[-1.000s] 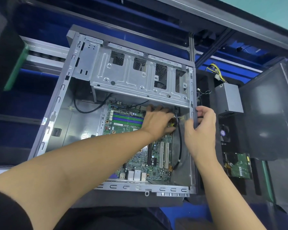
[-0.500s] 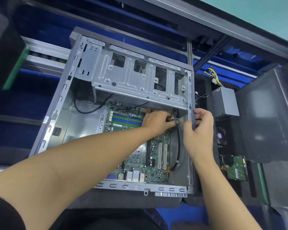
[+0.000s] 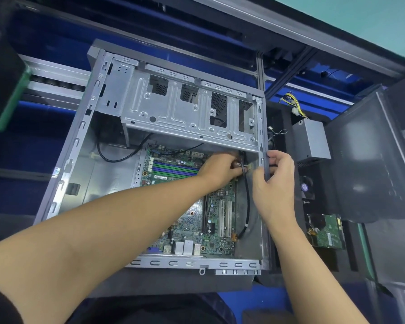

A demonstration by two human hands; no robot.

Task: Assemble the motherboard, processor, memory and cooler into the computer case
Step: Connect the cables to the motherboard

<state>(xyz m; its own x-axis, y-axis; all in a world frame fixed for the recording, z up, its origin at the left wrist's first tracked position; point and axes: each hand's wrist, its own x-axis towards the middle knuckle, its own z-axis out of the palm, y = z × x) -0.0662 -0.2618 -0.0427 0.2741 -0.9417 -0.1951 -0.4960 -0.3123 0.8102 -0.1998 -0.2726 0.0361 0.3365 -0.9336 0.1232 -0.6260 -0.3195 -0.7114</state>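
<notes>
Now, computer case (image 3: 76, 141): lying open side up, filling the centre of the view, bare metal interior showing.
Motherboard (image 3: 216, 230): sitting flat on the case floor, in the 5 o'clock part of the interior, ports facing the 6 o'clock rail.
Memory slots (image 3: 173, 169): running in blue and green strips at the board's 11 o'clock corner; cannot tell whether sticks are sitting in them.
Drive cage (image 3: 185, 113): spanning the 12 o'clock end of the case, overhanging the board's far edge.
Left hand (image 3: 220, 168): reaching in at the board's 1 o'clock corner, fingers curling round the upper end of the black cable (image 3: 247, 202).
Black cable: trailing toward 6 o'clock along the board's right edge.
Right hand (image 3: 276, 183): gripping the case's 3 o'clock rail, fingers wrapping over the outside, thumb pressing on the inside.
Power supply (image 3: 311, 141): sitting outside the case at 2 o'clock, yellow wires sprouting from its far end.
Hard drive (image 3: 325, 232): lying outside at 4 o'clock, circuit side up.
</notes>
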